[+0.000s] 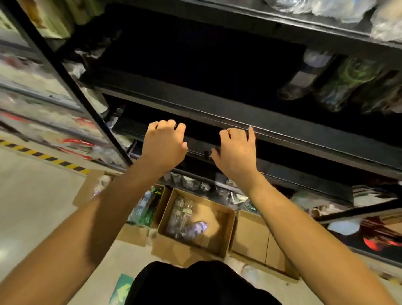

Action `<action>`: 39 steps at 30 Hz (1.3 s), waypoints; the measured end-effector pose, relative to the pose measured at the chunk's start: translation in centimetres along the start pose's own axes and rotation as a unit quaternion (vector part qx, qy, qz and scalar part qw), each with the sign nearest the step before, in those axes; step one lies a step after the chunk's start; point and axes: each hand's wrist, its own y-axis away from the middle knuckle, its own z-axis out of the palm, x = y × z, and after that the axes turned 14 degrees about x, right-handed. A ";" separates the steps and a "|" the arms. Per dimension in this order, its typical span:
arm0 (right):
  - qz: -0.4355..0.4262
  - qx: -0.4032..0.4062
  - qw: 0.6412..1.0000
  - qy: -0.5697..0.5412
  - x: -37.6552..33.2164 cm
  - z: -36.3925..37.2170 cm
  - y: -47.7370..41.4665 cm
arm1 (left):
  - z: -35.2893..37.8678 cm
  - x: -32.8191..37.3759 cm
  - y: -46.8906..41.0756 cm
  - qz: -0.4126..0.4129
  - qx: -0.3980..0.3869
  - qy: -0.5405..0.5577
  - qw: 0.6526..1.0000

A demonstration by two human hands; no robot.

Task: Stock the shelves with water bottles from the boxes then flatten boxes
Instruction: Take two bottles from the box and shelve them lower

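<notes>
Reaching up with both arms now, my left hand point(165, 146) and right hand point(237, 153) are side by side but apart at the front rail of the black shelf point(310, 138). The left one's fingers are loosely bent, the right one's spread with the fingertips at the rail, and neither holds anything.

Down on the floor below my hands I count three cardboard boxes in a row against the rack. The middle box point(183, 245) is open: inside lie clear plastic water bottles point(182, 208) bunched at its left side, too blurred to count, plus one bottle with a purple label point(196, 229) lying on its side. The left box point(158, 208) is open too, packed with green-labelled bottles point(145, 207), number unclear. The right box point(249, 236) is closed.

Up on the shelf to my right, shelved bottles point(305, 74) stand in a row, roughly four, one pale, the others greenish and smeared. One strip of yellow-black hazard tape point(42, 156) crosses the floor at left.
</notes>
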 end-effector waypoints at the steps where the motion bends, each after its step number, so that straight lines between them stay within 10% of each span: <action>1: -0.002 -0.005 1.000 -0.003 -1.0 0.7 0.6 | 0.6 -0.8 0.8 -0.004 -0.033 -0.008 0.999; 15: 0.073 -0.252 0.965 -0.027 -8.5 16.1 15.2 | 17.3 -1.1 13.7 0.025 -0.283 0.020 0.958; 39: 0.128 -0.415 0.900 -0.025 -7.9 51.4 38.7 | 57.5 1.8 32.6 -0.013 -0.413 0.004 0.910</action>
